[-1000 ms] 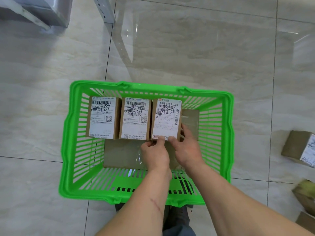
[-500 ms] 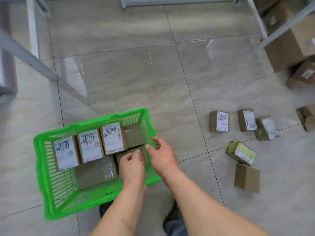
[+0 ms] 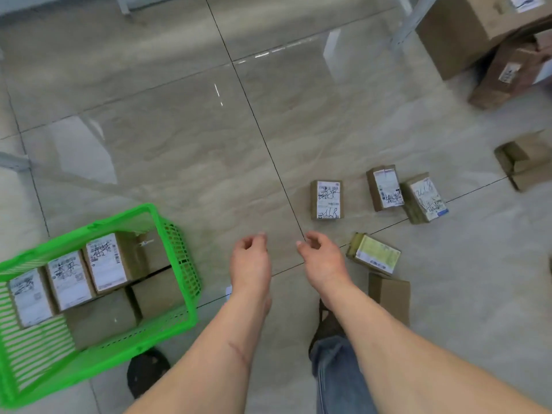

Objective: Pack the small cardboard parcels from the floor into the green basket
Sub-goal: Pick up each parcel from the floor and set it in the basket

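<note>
The green basket (image 3: pixel 182 264) sits on the floor at lower left, holding three labelled cardboard parcels (image 3: pixel 106 262) in a row over plain brown ones. Several small parcels lie on the tiles to the right: a labelled one (image 3: pixel 327 200), two more behind it (image 3: pixel 385 188) (image 3: pixel 425 198), a yellow-labelled one (image 3: pixel 375 253) and a plain one (image 3: pixel 389 294). My left hand (image 3: pixel 249 261) and my right hand (image 3: pixel 322 258) hover over the floor between basket and parcels, fingers loosely curled, holding nothing. My right hand is just left of the yellow-labelled parcel.
Large cardboard boxes (image 3: pixel 478 31) stand under a metal rack at the top right. Another brown box (image 3: pixel 525 159) lies at the right edge. My legs and shoes (image 3: pixel 146 372) are at the bottom. Rack legs cross the top and left.
Both hands left the third labelled parcel in the basket and moved right, out over the floor toward the loose parcels. The view swung right, so the basket now sits at lower left.
</note>
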